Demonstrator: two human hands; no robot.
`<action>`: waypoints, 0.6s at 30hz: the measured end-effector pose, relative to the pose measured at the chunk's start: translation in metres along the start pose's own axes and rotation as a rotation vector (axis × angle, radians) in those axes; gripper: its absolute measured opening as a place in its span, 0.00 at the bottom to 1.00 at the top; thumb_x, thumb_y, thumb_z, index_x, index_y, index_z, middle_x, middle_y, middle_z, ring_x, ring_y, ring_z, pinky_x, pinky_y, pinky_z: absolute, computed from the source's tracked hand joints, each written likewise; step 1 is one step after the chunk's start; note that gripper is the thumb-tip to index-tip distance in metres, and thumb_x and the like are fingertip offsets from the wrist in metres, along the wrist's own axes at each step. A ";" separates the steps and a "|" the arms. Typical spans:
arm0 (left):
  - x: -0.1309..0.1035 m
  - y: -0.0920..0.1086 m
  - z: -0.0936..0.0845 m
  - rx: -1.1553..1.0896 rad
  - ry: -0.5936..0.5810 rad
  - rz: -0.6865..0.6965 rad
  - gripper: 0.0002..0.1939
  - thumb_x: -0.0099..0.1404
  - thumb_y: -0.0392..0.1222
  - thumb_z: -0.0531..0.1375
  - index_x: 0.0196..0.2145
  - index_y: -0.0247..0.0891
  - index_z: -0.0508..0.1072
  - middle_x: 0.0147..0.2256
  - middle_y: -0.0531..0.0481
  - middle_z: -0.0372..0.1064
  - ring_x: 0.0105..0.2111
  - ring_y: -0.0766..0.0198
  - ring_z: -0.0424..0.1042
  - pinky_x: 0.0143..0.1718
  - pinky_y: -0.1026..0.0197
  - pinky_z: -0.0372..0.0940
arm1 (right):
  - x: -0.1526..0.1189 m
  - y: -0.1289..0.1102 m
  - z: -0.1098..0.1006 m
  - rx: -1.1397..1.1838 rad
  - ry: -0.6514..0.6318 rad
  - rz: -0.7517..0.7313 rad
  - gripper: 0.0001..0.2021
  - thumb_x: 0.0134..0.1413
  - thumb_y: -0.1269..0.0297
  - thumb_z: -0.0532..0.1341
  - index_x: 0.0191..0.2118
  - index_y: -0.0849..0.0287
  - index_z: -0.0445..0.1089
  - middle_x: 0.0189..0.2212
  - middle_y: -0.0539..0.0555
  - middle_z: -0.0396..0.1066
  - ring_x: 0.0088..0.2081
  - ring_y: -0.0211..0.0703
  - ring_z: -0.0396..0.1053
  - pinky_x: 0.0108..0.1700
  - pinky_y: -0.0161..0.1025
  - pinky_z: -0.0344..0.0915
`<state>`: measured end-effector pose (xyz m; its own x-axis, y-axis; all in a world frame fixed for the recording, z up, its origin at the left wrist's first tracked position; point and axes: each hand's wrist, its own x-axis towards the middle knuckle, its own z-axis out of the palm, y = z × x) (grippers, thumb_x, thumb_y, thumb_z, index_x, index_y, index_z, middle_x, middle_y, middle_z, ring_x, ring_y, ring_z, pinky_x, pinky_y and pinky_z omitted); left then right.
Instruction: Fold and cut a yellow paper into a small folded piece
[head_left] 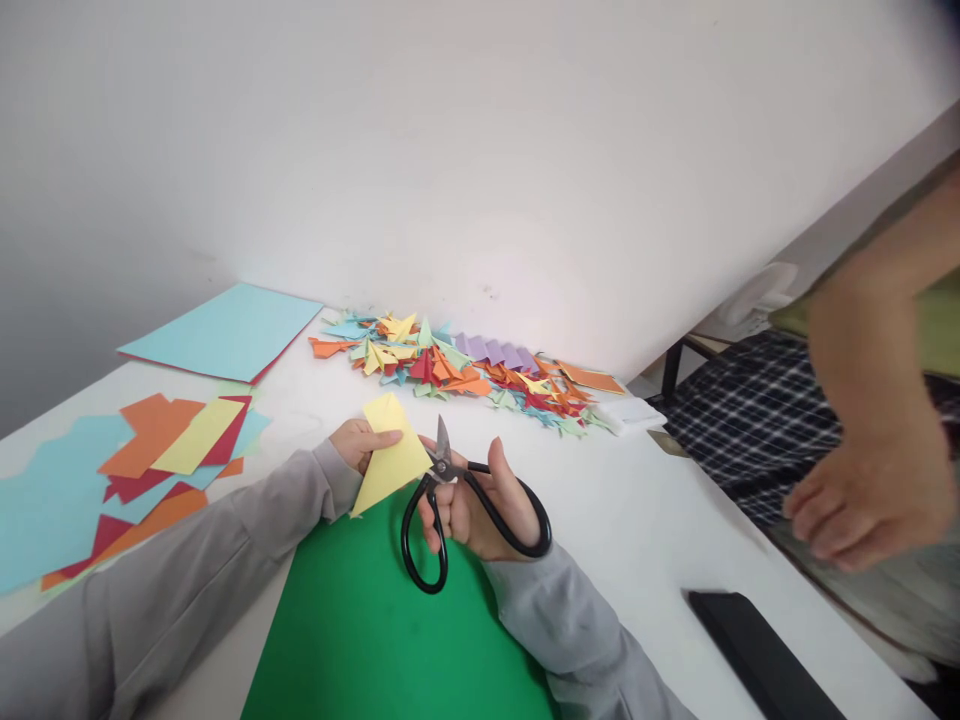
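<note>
Between the thumb and fingers of my left hand (358,443) is a piece of yellow paper (394,458) with slanted edges. My right hand (487,505) has its fingers through the black loop handles of a pair of scissors (442,465). The blades are spread, one pointing up, close by the paper's right corner; whether they touch it I cannot tell. Both hands are above a green sheet (390,630) on the white table.
Colourful folded paper pieces (450,365) lie along the wall. At left are loose coloured paper scraps (161,450) and a light blue sheet stack (225,330). A black flat object (757,650) lies at right. Another person's arm and hand (874,490) hang beyond the table's right edge.
</note>
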<state>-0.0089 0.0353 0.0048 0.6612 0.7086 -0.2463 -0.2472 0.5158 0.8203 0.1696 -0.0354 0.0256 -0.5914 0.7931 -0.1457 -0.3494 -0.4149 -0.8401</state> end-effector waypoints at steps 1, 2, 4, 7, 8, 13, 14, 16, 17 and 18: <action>0.000 0.000 0.001 -0.008 -0.002 0.004 0.14 0.54 0.37 0.59 0.36 0.23 0.74 0.26 0.37 0.74 0.22 0.60 0.72 0.24 0.62 0.65 | 0.000 0.000 0.000 -0.002 0.018 -0.001 0.41 0.47 0.36 0.29 0.59 0.59 0.44 0.20 0.51 0.66 0.20 0.42 0.67 0.24 0.37 0.57; 0.001 0.000 0.001 -0.013 0.001 0.010 0.14 0.54 0.36 0.59 0.36 0.23 0.74 0.26 0.37 0.74 0.22 0.60 0.72 0.24 0.62 0.66 | 0.000 0.000 0.001 -0.004 0.033 0.001 0.42 0.46 0.35 0.29 0.59 0.60 0.44 0.20 0.51 0.66 0.20 0.42 0.67 0.24 0.37 0.57; 0.002 -0.002 0.002 -0.019 0.028 0.026 0.13 0.54 0.35 0.59 0.35 0.22 0.74 0.24 0.37 0.73 0.20 0.60 0.71 0.22 0.62 0.65 | 0.000 0.000 0.001 -0.006 0.043 -0.004 0.43 0.45 0.34 0.31 0.59 0.60 0.45 0.20 0.51 0.66 0.20 0.42 0.67 0.24 0.37 0.57; 0.005 -0.005 0.000 -0.026 0.058 0.036 0.13 0.53 0.35 0.59 0.35 0.22 0.74 0.23 0.37 0.73 0.19 0.60 0.71 0.21 0.62 0.65 | -0.001 -0.001 0.001 -0.009 0.041 -0.015 0.43 0.45 0.34 0.31 0.59 0.61 0.45 0.20 0.51 0.66 0.21 0.43 0.67 0.23 0.36 0.56; 0.006 -0.006 0.000 -0.030 0.070 0.040 0.13 0.53 0.35 0.59 0.35 0.21 0.74 0.23 0.37 0.73 0.19 0.60 0.71 0.21 0.61 0.65 | -0.001 -0.001 0.001 -0.011 0.045 -0.012 0.43 0.45 0.34 0.31 0.59 0.61 0.45 0.20 0.52 0.66 0.21 0.43 0.67 0.23 0.36 0.56; 0.009 -0.008 -0.002 -0.027 0.206 0.066 0.10 0.50 0.35 0.61 0.27 0.21 0.74 0.21 0.35 0.72 0.16 0.57 0.70 0.20 0.58 0.66 | -0.002 -0.004 0.000 -0.004 0.053 0.002 0.43 0.45 0.34 0.30 0.59 0.60 0.45 0.21 0.52 0.67 0.20 0.42 0.66 0.23 0.37 0.56; 0.008 -0.007 -0.002 -0.020 0.213 0.063 0.10 0.50 0.35 0.61 0.26 0.21 0.74 0.21 0.35 0.72 0.17 0.56 0.70 0.20 0.57 0.66 | -0.002 -0.004 0.000 0.002 0.042 0.004 0.43 0.45 0.34 0.30 0.59 0.60 0.45 0.21 0.52 0.67 0.20 0.42 0.66 0.23 0.37 0.57; 0.006 -0.005 -0.001 -0.014 0.198 0.047 0.09 0.50 0.35 0.61 0.24 0.21 0.73 0.21 0.36 0.72 0.18 0.55 0.71 0.21 0.56 0.66 | -0.002 -0.005 -0.001 0.009 0.018 0.011 0.42 0.46 0.35 0.30 0.59 0.61 0.45 0.22 0.53 0.67 0.20 0.42 0.66 0.23 0.37 0.56; 0.005 -0.003 0.000 -0.016 0.183 0.039 0.08 0.50 0.35 0.60 0.24 0.22 0.73 0.20 0.36 0.72 0.18 0.55 0.71 0.21 0.56 0.67 | -0.003 -0.005 -0.001 0.010 0.008 0.015 0.42 0.47 0.36 0.29 0.59 0.61 0.45 0.22 0.53 0.67 0.20 0.42 0.66 0.23 0.37 0.56; 0.003 -0.002 0.000 -0.020 0.164 0.029 0.08 0.51 0.34 0.60 0.24 0.23 0.73 0.20 0.37 0.72 0.19 0.55 0.71 0.21 0.56 0.67 | -0.003 -0.005 -0.002 0.009 -0.003 0.019 0.41 0.47 0.37 0.28 0.59 0.61 0.45 0.22 0.53 0.67 0.20 0.42 0.66 0.23 0.36 0.56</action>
<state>-0.0064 0.0368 0.0027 0.5293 0.7915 -0.3055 -0.2792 0.5026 0.8182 0.1746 -0.0350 0.0294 -0.6005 0.7834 -0.1601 -0.3447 -0.4343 -0.8322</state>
